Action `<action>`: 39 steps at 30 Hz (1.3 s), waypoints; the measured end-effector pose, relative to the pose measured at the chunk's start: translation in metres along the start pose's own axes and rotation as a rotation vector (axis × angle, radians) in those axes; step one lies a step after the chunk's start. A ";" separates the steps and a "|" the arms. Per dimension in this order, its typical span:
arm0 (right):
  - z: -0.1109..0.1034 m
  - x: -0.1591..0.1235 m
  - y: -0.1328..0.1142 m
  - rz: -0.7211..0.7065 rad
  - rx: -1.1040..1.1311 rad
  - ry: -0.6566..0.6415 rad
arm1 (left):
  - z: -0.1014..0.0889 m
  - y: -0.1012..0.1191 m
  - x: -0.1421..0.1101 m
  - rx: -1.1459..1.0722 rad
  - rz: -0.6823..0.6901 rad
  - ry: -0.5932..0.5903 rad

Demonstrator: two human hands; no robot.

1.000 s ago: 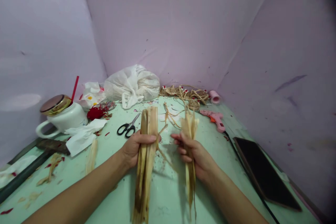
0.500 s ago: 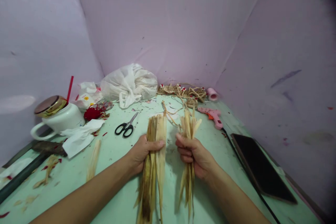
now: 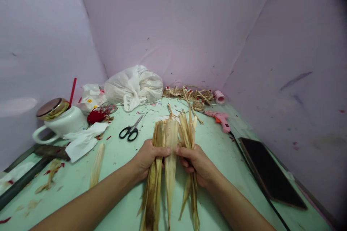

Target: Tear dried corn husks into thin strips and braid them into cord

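Gripping thick dried-leaf bundle (image 3: pixel 154 191) with left hand (image 3: pixel 145 159), smaller bundle (image 3: pixel 194 198) with right hand (image 3: pixel 195 161), touching pale strip (image 3: pixel 170 166) between, to near right of scissors (image 3: pixel 132 130).

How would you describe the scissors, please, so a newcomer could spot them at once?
On the pale green table, find the big white plastic bag by the back wall. Between it and the left hand lie the scissors, blades pointing away from the person. Their black handles set them apart from the white tissue to their left.
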State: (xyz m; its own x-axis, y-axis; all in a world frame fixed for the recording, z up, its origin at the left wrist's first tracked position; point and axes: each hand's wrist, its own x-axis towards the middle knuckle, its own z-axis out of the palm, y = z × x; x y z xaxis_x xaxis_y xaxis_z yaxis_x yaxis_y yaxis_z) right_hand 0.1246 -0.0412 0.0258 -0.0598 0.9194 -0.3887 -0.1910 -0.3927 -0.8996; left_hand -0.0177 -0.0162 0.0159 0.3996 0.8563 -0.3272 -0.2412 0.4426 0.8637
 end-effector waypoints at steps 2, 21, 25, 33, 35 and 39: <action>0.001 0.000 0.000 0.002 -0.027 -0.001 | 0.001 0.000 -0.001 -0.036 0.005 -0.072; -0.001 0.003 0.008 -0.060 0.060 -0.119 | -0.003 -0.002 -0.001 -0.101 -0.002 -0.283; -0.005 0.003 0.007 -0.071 0.150 -0.126 | -0.005 -0.001 0.002 -0.104 -0.010 -0.172; -0.017 0.004 -0.013 0.107 0.483 -0.124 | -0.009 0.002 0.007 -0.142 -0.053 0.023; -0.026 0.002 -0.021 0.092 0.574 -0.184 | -0.008 0.003 0.007 -0.146 -0.057 0.040; -0.047 -0.004 -0.035 -0.014 0.729 -0.380 | -0.007 0.003 0.006 -0.143 -0.052 0.028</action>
State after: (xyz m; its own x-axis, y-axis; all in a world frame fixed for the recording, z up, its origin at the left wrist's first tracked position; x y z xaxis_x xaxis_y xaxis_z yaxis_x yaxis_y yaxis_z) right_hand 0.1778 -0.0323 0.0498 -0.3554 0.9197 -0.1670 -0.7750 -0.3898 -0.4974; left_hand -0.0225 -0.0073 0.0139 0.3905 0.8375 -0.3822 -0.3453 0.5181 0.7825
